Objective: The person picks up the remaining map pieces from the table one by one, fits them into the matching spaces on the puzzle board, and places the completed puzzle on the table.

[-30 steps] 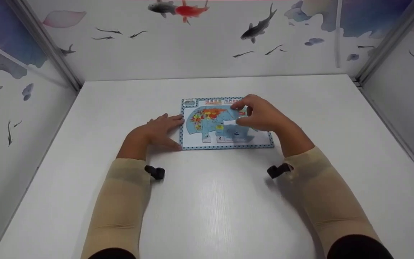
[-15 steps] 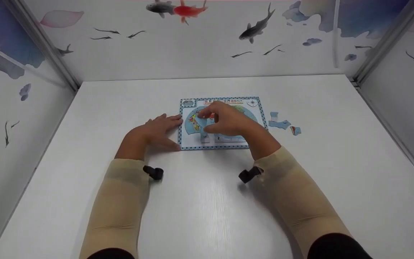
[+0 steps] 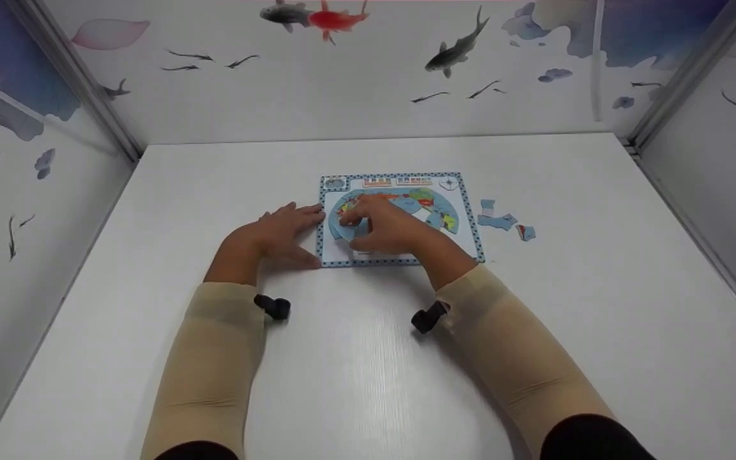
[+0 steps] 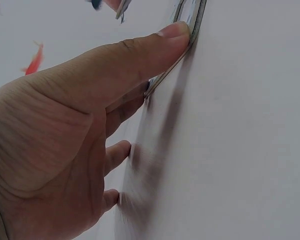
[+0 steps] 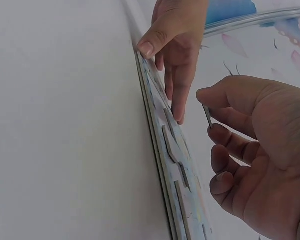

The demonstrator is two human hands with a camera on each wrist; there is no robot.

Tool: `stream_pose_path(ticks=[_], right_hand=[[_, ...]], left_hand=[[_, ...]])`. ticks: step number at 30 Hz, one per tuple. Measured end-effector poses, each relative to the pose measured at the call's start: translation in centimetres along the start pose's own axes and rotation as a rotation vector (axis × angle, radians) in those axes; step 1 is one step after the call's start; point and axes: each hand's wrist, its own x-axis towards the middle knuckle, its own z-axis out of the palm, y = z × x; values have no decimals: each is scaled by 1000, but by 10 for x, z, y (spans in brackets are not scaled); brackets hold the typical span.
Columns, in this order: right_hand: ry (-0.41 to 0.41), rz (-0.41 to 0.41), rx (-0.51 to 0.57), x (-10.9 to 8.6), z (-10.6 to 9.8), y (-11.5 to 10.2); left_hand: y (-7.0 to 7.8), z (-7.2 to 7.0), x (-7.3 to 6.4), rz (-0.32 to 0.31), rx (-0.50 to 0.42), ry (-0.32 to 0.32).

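A world-map jigsaw puzzle board with a dotted blue border lies flat on the table. My left hand rests at its left side, fingers spread; in the left wrist view the thumb touches the board's corner. Over the left part of the map, my right hand pinches a thin puzzle piece between thumb and index finger. That piece appears edge-on in the right wrist view, held off the board. Part of the map is hidden under the right hand, and a white gap shows among the fitted pieces.
Three loose blue pieces, one upper, one middle and one lower with some red, lie right of the board. White panels painted with fish surround the white table at the back and sides.
My right hand has travelled left across the board, from the map's right half to its left part, uncovering the loose pieces, while still pinching its piece. The left hand stays put.
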Motion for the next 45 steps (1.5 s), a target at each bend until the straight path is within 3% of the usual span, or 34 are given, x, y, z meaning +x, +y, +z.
stream_pose_path(ticks=[7,20,37,45], right_hand=[[-45,69,0,3,7,6],[-56,25,-91,1,12,6],[-55,87,-87,3,14,4],[-37,100,-35,3,9,8]], left_hand=[[0,-1,0,0,-7,-2],[-1,2,1,-33,-32,11],[-1,3,1,-30,-30,12],[-1,3,1,-33,-29,14]])
